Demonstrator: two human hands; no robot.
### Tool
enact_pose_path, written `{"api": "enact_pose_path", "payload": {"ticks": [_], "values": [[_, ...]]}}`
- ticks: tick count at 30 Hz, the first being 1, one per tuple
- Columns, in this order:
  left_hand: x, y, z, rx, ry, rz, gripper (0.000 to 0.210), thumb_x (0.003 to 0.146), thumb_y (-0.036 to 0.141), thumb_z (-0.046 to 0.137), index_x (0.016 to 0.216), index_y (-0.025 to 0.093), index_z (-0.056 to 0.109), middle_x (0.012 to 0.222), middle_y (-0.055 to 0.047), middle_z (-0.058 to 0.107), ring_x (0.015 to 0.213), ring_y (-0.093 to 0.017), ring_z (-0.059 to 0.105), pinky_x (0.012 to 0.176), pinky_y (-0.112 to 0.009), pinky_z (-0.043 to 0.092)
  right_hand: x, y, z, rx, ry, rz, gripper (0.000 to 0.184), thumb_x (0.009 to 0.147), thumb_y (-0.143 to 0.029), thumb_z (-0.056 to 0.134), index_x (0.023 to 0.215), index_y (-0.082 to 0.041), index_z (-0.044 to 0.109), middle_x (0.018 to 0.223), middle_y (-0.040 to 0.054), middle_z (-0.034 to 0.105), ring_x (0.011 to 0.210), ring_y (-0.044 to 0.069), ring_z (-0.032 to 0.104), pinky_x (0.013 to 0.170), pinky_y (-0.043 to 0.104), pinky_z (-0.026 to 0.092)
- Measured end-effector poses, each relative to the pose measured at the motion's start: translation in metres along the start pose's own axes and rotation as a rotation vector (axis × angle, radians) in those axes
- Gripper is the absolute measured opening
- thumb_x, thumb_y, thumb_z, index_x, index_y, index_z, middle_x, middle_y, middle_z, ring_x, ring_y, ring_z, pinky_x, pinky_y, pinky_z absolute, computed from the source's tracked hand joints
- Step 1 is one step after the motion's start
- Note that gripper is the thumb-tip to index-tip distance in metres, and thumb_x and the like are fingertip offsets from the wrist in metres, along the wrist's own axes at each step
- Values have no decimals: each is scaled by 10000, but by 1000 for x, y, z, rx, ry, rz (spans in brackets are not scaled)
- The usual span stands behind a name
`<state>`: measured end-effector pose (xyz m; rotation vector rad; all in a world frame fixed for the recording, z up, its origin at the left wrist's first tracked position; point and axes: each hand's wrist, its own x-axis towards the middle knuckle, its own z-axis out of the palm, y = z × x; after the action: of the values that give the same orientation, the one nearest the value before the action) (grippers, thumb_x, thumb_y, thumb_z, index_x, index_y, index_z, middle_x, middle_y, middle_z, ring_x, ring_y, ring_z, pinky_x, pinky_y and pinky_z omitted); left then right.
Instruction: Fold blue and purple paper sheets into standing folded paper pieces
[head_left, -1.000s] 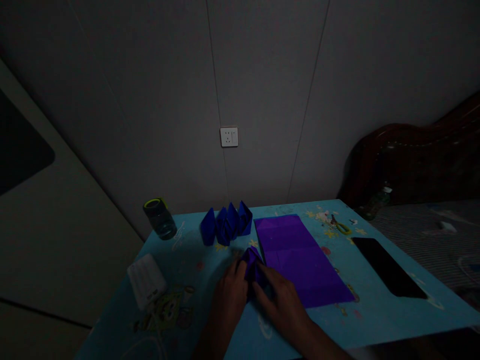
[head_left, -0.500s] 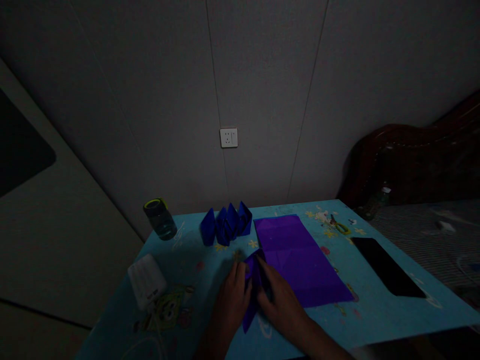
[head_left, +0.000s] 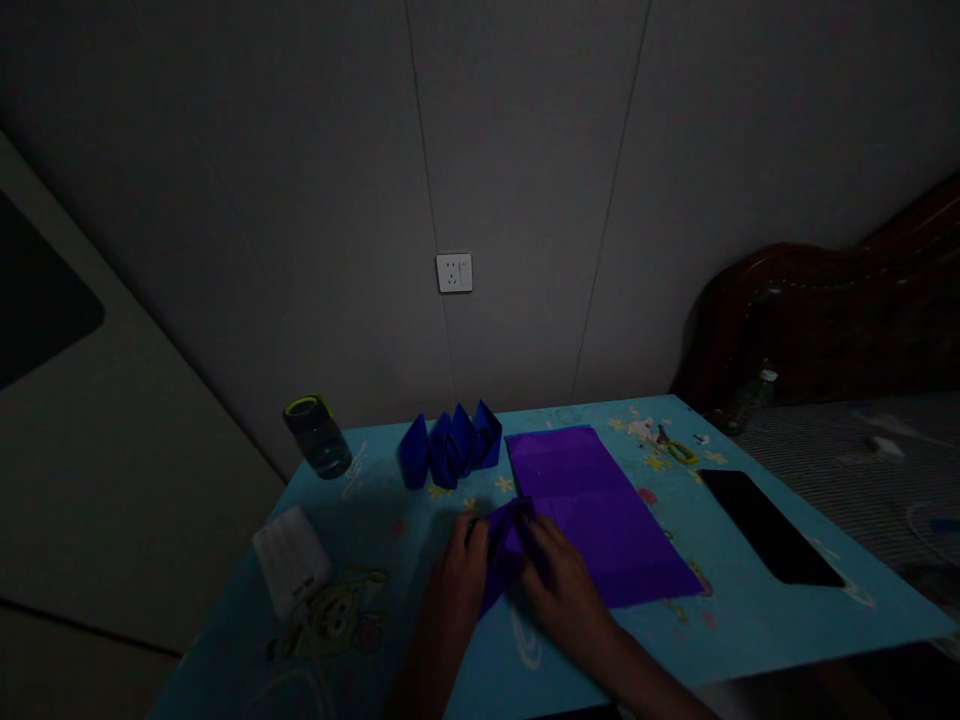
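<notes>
A piece of folded purple paper [head_left: 498,570] is held between my two hands above the near part of the table. My left hand [head_left: 459,572] grips its left side with the fingers curled in. On the other side, my right hand [head_left: 564,585] is closed on its right edge, with fingertips near the top. Several folded blue paper shapes [head_left: 451,448] stand in a row just beyond. To the right lies a flat stack of purple sheets [head_left: 607,520], partly behind my right hand. Dim light hides the finer folds.
A bottle [head_left: 321,440] stands at the table's back left, with a white power bank [head_left: 292,562] and its cable nearer me. At right lie yellow-handled scissors [head_left: 681,452] and a black flat slab [head_left: 769,525]. Beyond the blue table [head_left: 405,640] are a wall socket [head_left: 454,272] and a bed.
The folded paper has turned and its lower tip has swung up and left. My hands have shifted, the left fingers further apart from the right. The view has moved slightly.
</notes>
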<state>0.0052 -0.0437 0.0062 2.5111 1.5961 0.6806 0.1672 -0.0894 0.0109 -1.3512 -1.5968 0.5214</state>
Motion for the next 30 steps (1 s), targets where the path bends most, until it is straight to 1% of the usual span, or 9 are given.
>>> {"api": "enact_pose_path", "payload": {"ticks": [4,9,11,14,19,22,24,27,30], "values": [[1,1,-2,-4,-71,-44,276,931,102,479,1173,193,576,1230,-117,625,900,-187,712,778,-277,561,4,5,1,11,42,28,460,877,-185,537,1335,-200,581,1311,133,644,1215,271,600,1071,480,456],[5,9,-1,-1,-68,-53,245,915,124,523,1150,183,559,1153,-97,636,936,-191,696,779,-269,553,5,12,15,67,125,117,484,808,-193,603,1289,-194,557,1283,129,644,1204,280,597,1051,482,464],[7,13,-1,2,-71,-45,201,912,117,517,1091,188,578,1088,-81,651,888,-187,698,745,-259,552,4,13,20,89,152,132,474,816,-181,584,1287,-198,530,1268,124,639,1190,268,599,1038,462,473],[9,16,-1,12,-72,-35,174,919,119,499,1047,191,593,1072,-85,665,825,-181,700,701,-256,553,3,15,24,81,171,111,434,855,-191,555,1285,-204,501,1252,122,628,1178,260,595,1015,445,484],[9,14,-1,30,-68,-19,212,922,122,504,1099,187,602,1081,-100,694,917,-214,712,759,-285,576,3,15,20,7,151,58,432,860,-183,551,1287,-204,489,1205,125,632,1132,268,608,980,456,503],[7,10,2,34,-31,11,236,922,135,522,1138,189,598,1070,-95,713,945,-220,717,794,-300,589,4,18,18,-29,126,15,472,836,-144,535,1303,-203,495,1188,125,638,1122,266,615,980,456,505],[5,6,5,27,41,75,246,922,139,526,1153,181,597,1165,-117,696,1020,-229,706,834,-314,595,4,22,17,-49,99,-12,497,822,-134,527,1315,-197,498,1200,131,640,1139,272,612,993,467,497],[3,2,7,5,133,171,241,935,125,499,1150,151,604,1344,-165,602,1178,-246,641,925,-336,580,3,28,18,-71,72,1,516,807,-133,536,1318,-195,504,1229,137,639,1160,280,608,1009,477,487],[2,1,6,25,115,184,265,932,62,461,1118,152,627,1263,-142,644,1192,-232,632,963,-350,570,2,27,17,-86,69,19,531,795,-135,545,1321,-191,498,1258,145,629,1185,292,596,1030,493,471]]}}
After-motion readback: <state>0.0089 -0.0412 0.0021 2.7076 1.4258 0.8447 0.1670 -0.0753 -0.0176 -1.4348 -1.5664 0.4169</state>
